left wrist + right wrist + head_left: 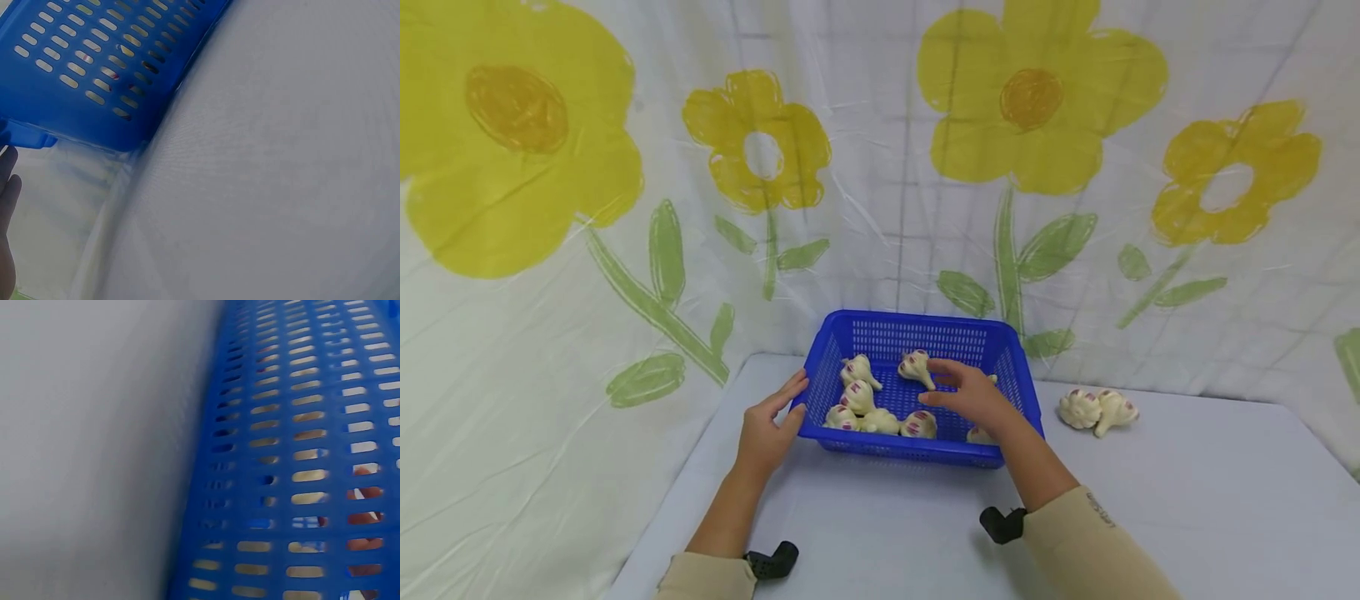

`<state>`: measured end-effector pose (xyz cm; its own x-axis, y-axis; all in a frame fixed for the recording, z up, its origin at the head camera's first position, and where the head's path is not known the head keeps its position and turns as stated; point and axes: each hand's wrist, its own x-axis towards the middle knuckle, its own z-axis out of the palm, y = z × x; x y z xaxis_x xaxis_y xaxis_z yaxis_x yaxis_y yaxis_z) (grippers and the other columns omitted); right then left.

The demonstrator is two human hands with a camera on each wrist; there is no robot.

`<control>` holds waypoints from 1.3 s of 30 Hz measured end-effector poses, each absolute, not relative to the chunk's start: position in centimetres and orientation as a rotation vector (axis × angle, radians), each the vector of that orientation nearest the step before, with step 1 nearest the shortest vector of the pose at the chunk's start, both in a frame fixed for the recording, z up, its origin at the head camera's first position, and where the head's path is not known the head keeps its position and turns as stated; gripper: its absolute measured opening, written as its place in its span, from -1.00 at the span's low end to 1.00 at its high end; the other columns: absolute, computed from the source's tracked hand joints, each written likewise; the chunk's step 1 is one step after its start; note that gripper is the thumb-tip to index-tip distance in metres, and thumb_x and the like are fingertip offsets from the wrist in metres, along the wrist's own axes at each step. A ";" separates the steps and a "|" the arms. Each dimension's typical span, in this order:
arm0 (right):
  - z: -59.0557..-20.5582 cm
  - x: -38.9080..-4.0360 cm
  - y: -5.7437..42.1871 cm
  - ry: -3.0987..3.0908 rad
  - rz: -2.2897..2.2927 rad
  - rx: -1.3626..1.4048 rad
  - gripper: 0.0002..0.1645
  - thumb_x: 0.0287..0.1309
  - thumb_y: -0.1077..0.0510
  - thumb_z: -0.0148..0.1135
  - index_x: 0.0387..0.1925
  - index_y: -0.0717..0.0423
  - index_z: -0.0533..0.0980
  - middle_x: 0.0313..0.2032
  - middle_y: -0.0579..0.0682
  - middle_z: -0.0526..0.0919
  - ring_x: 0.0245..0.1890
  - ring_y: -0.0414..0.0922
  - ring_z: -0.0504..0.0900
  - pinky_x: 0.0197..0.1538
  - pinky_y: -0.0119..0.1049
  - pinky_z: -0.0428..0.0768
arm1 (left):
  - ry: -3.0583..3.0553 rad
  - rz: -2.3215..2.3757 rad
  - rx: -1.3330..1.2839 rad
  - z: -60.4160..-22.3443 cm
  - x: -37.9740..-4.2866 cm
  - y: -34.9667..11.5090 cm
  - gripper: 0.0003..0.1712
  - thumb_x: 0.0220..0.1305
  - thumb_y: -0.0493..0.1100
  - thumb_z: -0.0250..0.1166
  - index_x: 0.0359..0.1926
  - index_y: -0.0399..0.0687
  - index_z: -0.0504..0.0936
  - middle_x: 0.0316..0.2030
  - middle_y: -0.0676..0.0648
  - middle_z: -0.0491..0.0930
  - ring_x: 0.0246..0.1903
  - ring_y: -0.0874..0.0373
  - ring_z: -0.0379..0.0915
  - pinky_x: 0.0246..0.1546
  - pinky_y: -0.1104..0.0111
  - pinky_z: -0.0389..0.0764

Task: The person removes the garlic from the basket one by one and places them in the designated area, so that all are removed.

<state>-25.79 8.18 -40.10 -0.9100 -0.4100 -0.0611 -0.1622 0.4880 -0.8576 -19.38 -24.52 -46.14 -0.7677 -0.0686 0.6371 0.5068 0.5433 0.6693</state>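
A blue plastic basket (917, 450) with slotted walls stands on the table, several garlic bulbs (858, 397) inside, white with purple streaks. My left hand (766, 429) rests against the basket's left rim, its fingers fairly straight; in the left wrist view, fingers (9, 187) show at the edge, just by the rim. Over the right part of the basket reaches my right hand (973, 398), thumb and fingers apart on either side of the stem end of one garlic bulb (914, 367). In the right wrist view the basket wall (300, 450) mostly hides that hand.
On the table to the right of the basket lie two more garlic bulbs (1081, 409), side by side. A white cloth (865, 517) covers the table. Behind it hangs a curtain (872, 250) printed with yellow flowers, close to the basket's back rim.
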 end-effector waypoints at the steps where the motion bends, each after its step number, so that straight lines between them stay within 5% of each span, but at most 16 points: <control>1: -40.2 -25.8 8.1 2.475 -1.357 -0.498 -0.11 0.09 -0.11 0.41 0.41 0.03 0.31 0.37 0.03 0.40 0.37 0.16 0.36 0.29 0.18 0.45 | -2.160 -1.207 -0.352 -45.9 -19.2 -24.4 -0.57 0.18 -0.44 0.25 0.10 -0.28 0.64 0.17 -0.16 0.58 0.17 -0.10 0.52 0.18 0.72 0.29; 9: -40.8 -25.7 7.3 2.494 -1.148 -0.537 -0.17 0.07 -0.05 0.44 0.36 0.06 0.38 0.32 0.09 0.46 0.32 0.14 0.44 0.28 0.09 0.50 | -2.158 -1.220 -0.343 -44.1 -17.9 -23.6 -0.60 0.16 -0.50 0.22 0.06 -0.46 0.61 0.14 -0.33 0.57 0.15 -0.25 0.50 0.19 0.70 0.28; 21: -41.2 -25.3 7.5 2.489 -0.942 -0.624 -0.32 0.10 0.04 0.41 0.28 -0.03 0.47 0.22 0.10 0.56 0.24 0.08 0.53 0.28 0.07 0.49 | -2.168 -1.211 -0.376 -46.7 -19.5 -24.7 -0.56 0.20 -0.40 0.26 0.13 -0.20 0.64 0.20 -0.10 0.58 0.19 -0.04 0.51 0.19 0.70 0.30; 29: -41.1 -25.3 7.4 2.485 -0.883 -0.671 -0.38 0.13 0.09 0.38 0.24 0.10 0.50 0.16 -0.02 0.61 0.17 0.01 0.57 0.27 0.01 0.52 | -2.159 -1.212 -0.382 -44.0 -17.8 -23.3 -0.60 0.16 -0.50 0.23 0.07 -0.47 0.60 0.14 -0.35 0.56 0.14 -0.26 0.50 0.20 0.65 0.30; 39: -41.1 -25.5 7.3 2.487 -0.873 -0.637 -0.43 0.13 0.12 0.38 0.21 0.07 0.54 0.09 -0.04 0.65 0.09 -0.04 0.62 0.22 -0.03 0.57 | -2.177 -1.202 -0.366 -46.6 -19.4 -24.6 -0.57 0.23 -0.41 0.23 0.14 -0.23 0.62 0.21 -0.15 0.56 0.20 -0.09 0.49 0.18 0.72 0.28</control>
<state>-25.46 7.29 -41.05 -0.8039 -0.5452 -0.2379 -0.2768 0.6969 -0.6616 -19.40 -24.59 -46.55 -0.7709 -0.0529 0.6348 0.5092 0.5477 0.6640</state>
